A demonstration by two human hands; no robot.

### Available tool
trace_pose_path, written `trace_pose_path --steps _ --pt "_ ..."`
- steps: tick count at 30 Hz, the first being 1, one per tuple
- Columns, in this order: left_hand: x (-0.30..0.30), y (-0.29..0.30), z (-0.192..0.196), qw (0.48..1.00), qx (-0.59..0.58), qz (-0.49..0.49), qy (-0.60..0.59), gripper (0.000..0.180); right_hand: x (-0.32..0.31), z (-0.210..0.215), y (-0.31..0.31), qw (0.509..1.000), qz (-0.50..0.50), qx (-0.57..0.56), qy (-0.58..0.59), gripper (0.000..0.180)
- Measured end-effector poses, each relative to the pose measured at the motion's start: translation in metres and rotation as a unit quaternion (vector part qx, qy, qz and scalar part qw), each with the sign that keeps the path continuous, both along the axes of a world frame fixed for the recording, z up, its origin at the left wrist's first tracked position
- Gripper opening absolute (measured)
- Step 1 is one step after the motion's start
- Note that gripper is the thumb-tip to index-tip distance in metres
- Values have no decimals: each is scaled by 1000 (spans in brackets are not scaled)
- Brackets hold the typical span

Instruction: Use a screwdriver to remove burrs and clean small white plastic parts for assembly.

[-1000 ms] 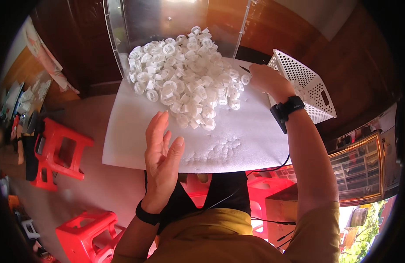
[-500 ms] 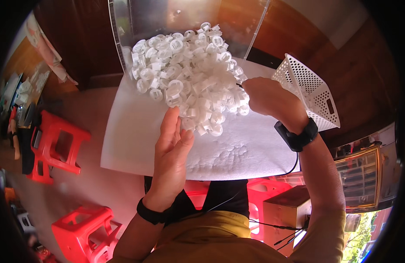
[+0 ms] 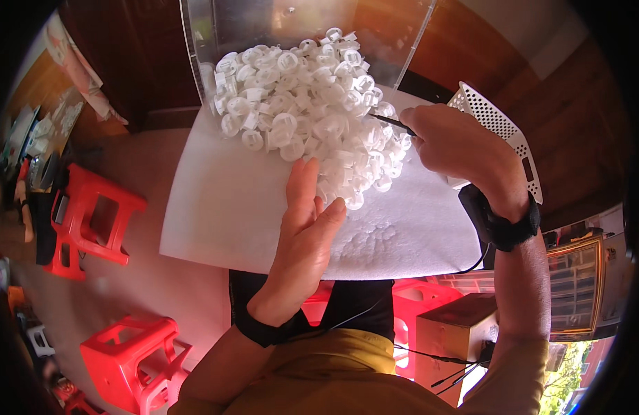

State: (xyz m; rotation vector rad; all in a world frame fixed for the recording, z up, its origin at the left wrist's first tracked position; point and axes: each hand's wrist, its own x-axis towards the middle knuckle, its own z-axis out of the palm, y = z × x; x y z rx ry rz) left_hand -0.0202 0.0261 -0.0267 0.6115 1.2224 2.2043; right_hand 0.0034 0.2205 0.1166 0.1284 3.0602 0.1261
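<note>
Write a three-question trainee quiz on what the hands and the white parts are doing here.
1. True or false: the left hand is closed in a fist.
2. What does the right hand pinch? A) a thin dark tool B) a red stool C) a cardboard box
3. Fill in: the pile of white plastic parts lies on a white ___.

Key:
1. False; it is open, fingers reaching the pile's near edge.
2. A, the thin dark tool.
3. Pad, the white pad.

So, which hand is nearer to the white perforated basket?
Right. The right hand lies against the white perforated basket, holding a thin dark tool. The left hand is apart, by the pile of white plastic rings.
</note>
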Motion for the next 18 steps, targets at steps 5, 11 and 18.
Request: trace_pose_path --steps 5,11,18 --pt "2 2 -4 1000 5 -3 17 64 -28 -46 6 993 61 12 100 12" --pt "8 -10 -2 998 -26 13 47 62 -13 -54 -5 994 80 56 47 16" --pt "11 -24 -1 984 -91 78 131 59 22 -49 1 996 -6 36 77 15"
